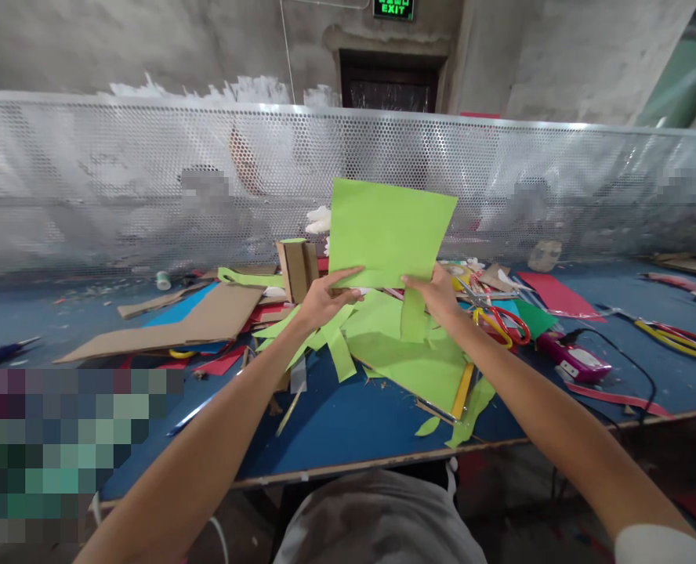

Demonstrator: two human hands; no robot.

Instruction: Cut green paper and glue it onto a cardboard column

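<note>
A light green paper sheet (390, 227) is held up over the middle of the blue table. My left hand (328, 299) pinches its lower left corner, thumb below and fingers in front. At the lower right edge, my right hand (436, 294) grips the sheet between thumb and fingers. Beneath it lie more green paper pieces (400, 356) and cut strips, piled loosely. A yellow box cutter (464, 390) rests on the pile's right side. Just behind my left hand stands an upright cardboard block (296, 270) with a green top.
Scissors with red and yellow handles (504, 327) lie right of my right hand, near a purple plug-in device (574, 356) with a black cord. Yellow-and-red pliers (677, 337) are farther right. Bent cardboard (177, 329) lies left. A perforated metal screen (148, 180) borders the table's back.
</note>
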